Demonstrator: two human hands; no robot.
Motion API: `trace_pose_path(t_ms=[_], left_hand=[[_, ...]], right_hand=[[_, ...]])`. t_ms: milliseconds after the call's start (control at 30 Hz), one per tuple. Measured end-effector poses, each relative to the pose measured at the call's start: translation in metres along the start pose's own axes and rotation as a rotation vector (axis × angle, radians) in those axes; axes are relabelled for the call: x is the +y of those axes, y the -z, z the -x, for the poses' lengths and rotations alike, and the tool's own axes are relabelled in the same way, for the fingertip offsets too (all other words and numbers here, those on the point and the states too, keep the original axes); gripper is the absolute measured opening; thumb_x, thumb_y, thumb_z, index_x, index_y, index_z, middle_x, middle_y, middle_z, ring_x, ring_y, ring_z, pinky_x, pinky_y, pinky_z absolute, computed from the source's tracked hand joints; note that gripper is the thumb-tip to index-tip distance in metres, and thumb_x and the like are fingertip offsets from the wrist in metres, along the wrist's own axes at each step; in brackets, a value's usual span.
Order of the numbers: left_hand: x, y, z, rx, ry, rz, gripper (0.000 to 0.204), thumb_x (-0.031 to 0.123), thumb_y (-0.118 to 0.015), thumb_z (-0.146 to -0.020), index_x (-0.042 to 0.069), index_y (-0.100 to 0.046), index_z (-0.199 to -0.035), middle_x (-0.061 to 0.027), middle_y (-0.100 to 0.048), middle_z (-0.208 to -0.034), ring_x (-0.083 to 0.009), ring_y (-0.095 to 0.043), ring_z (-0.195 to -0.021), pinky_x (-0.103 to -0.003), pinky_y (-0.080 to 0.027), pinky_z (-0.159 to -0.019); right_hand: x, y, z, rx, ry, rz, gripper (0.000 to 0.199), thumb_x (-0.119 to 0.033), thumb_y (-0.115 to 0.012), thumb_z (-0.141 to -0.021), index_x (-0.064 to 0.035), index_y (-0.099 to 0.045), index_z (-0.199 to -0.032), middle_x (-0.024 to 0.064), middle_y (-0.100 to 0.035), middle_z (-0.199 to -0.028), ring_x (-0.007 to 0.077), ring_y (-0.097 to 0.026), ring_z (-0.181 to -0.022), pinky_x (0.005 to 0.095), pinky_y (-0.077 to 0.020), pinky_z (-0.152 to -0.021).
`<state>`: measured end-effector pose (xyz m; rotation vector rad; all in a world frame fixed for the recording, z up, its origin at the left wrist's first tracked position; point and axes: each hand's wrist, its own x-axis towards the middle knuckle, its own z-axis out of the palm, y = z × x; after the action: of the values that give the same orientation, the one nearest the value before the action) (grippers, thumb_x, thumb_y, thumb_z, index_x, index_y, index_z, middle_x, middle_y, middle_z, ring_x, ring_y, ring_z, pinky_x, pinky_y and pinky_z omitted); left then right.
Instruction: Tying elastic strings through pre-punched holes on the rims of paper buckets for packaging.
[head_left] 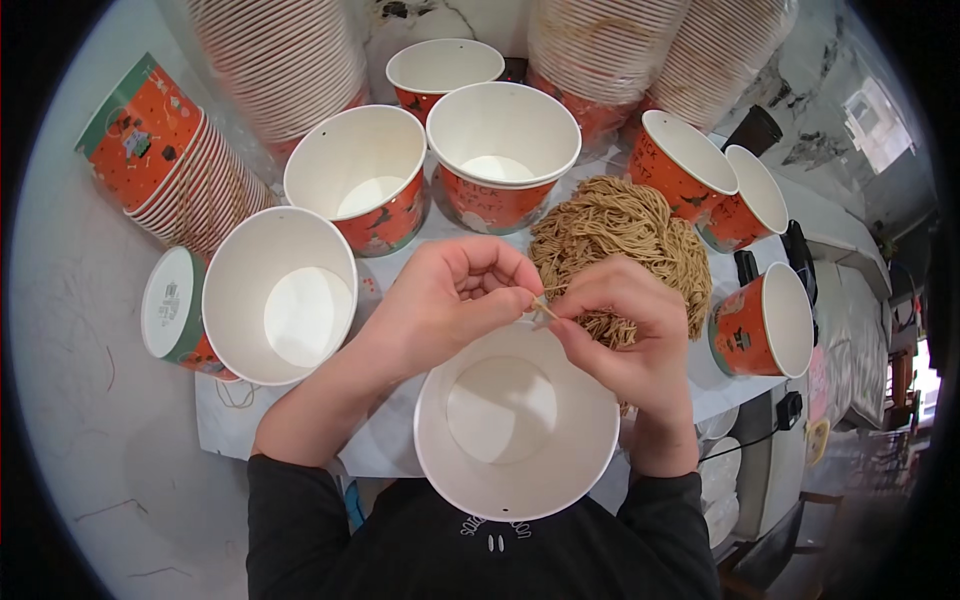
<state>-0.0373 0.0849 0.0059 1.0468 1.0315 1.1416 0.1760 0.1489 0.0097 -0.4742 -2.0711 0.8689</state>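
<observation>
Both of my hands meet above the far rim of a white-lined paper bucket [590,430], which tilts its open mouth up toward me. My left hand [450,295] pinches a short end of tan string [543,309] between thumb and fingertips. From the other side, my right hand [632,335] pinches the same string, fingers curled. Whether the string passes through a hole in the bucket is hidden by my fingers. Just beyond my right hand lies a big heap of tan string [610,225].
Orange buckets with white insides stand around: one at left [215,330], one behind it [400,215], a nested pair [500,205], others at right [745,330]. Tall wrapped stacks [280,70] rise at the back. A leaning bucket stack [150,150] is far left.
</observation>
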Motion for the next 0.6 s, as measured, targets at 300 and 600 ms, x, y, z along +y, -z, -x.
trace_pose_path(t_ms=[300,600], left_hand=[[0.0032,0.0014,0.0015,-0.048,-0.013,-0.024,0.009,-0.002,-0.065,-0.095,-0.001,-0.066,-0.104,-0.0016,-0.07,-0.096,-0.0048,-0.067,-0.087,-0.021,-0.055,-0.078],[0.0035,-0.0003,0.0024,-0.057,-0.08,-0.097,0.017,0.003,-0.074,-0.094,0.0,-0.068,-0.109,-0.0023,-0.072,-0.099,-0.0054,-0.068,-0.09,-0.021,-0.055,-0.081]], right_hand=[[0.0009,0.0039,0.0005,-0.067,-0.062,0.006,0.015,0.006,-0.075,-0.07,0.0009,-0.071,-0.083,0.0094,-0.071,-0.087,0.0204,-0.069,-0.083,0.0298,-0.0534,-0.074],[0.0008,0.0031,-0.0003,-0.044,-0.047,-0.017,0.013,0.003,-0.076,-0.075,0.0001,-0.07,-0.086,0.0086,-0.069,-0.088,0.0169,-0.068,-0.079,0.0276,-0.0523,-0.067]])
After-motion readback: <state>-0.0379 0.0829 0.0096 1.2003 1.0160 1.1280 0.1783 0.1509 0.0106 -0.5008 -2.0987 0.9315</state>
